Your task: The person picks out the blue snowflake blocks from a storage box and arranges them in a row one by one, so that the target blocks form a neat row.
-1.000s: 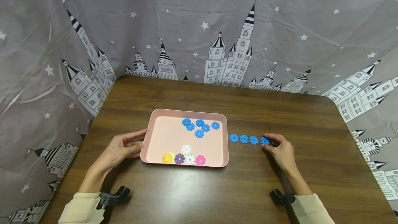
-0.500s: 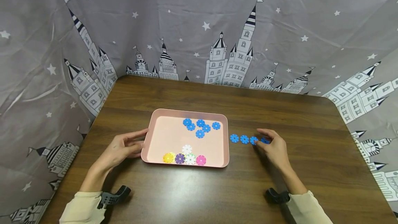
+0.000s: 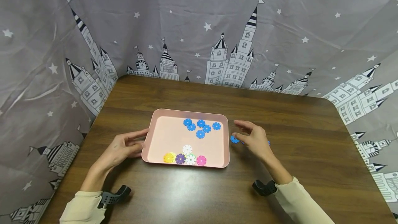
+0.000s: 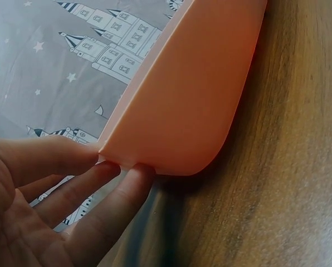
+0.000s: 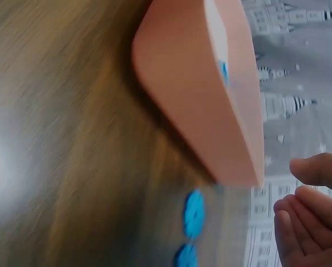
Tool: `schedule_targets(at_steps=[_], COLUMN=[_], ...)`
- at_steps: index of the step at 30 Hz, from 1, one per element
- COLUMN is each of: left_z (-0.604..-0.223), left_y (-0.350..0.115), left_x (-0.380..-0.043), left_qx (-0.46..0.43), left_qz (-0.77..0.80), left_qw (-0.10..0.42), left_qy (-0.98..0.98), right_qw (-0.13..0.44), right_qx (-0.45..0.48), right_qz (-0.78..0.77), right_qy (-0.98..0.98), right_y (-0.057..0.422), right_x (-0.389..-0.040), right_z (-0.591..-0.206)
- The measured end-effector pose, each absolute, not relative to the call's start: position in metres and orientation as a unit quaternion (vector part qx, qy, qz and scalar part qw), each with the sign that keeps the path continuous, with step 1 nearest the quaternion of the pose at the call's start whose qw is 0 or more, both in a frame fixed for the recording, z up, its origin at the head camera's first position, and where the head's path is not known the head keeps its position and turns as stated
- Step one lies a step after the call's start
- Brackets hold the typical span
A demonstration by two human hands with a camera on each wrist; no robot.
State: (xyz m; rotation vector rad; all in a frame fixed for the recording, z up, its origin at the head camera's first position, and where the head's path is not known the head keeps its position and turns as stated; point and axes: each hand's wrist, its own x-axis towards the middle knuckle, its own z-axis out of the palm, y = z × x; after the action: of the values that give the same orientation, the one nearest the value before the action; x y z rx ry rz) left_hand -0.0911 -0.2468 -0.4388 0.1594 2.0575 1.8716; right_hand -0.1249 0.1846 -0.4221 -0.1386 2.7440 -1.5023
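Head view first: the right hand (image 3: pixel 253 139) hangs over the row of blue discs (image 3: pixel 234 139) on the tabletop (image 3: pixel 295 120), just right of the pink tray (image 3: pixel 186 111). Fingers are loosely spread and a little bent, pointing toward the tray's right wall, and nothing is pinched between them. Most of the row is hidden under the palm; one blue disc peeks out at the left, next to the tray wall, and a sliver of blue shows at the hand's right edge.

Over to the left hand (image 3: pixel 122 146): it lies on the tabletop against the tray's left wall, fingers long and relaxed. The left wrist view shows the fingertips (image 4: pixel 130 175) touching the tray's (image 4: pixel 182 105) rounded corner from below and beside; they do not curl around it.

Inside the tray, a cluster of blue discs (image 3: pixel 200 127) sits toward the far side. Along the near wall lie a yellow disc (image 3: pixel 169 157), a purple disc (image 3: pixel 180 158), two white discs (image 3: pixel 188 154), one partly atop the other, and a pink disc (image 3: pixel 201 160).

Right wrist view, blurred: two of the row's blue discs (image 5: pixel 193 214) lie on the wood just beside the tray's (image 5: pixel 194 105) outer wall, with the right hand's fingertips (image 5: pixel 316 169) apart from both and gripping nothing.

Behind the tabletop hangs a grey curtain (image 3: pixel 199 27) printed with castles and stars.
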Motion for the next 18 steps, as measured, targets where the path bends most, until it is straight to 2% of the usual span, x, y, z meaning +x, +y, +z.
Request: schedule_targets(at_steps=[10, 18], left_z=[-0.439, -0.439], left_y=[-0.248, -0.249], left_x=[-0.090, -0.091], left_qx=[0.058, 0.062], left_qz=[0.668, 0.658], left_qw=[0.177, 0.176], left_qy=[0.721, 0.729], right_qw=[0.059, 0.079], right_qx=[-0.072, -0.087], right_qz=[-0.472, -0.456], right_qy=[0.877, 0.882], right_y=[0.142, 0.127], right_x=[-0.139, -0.149], right_z=[-0.417, -0.420])
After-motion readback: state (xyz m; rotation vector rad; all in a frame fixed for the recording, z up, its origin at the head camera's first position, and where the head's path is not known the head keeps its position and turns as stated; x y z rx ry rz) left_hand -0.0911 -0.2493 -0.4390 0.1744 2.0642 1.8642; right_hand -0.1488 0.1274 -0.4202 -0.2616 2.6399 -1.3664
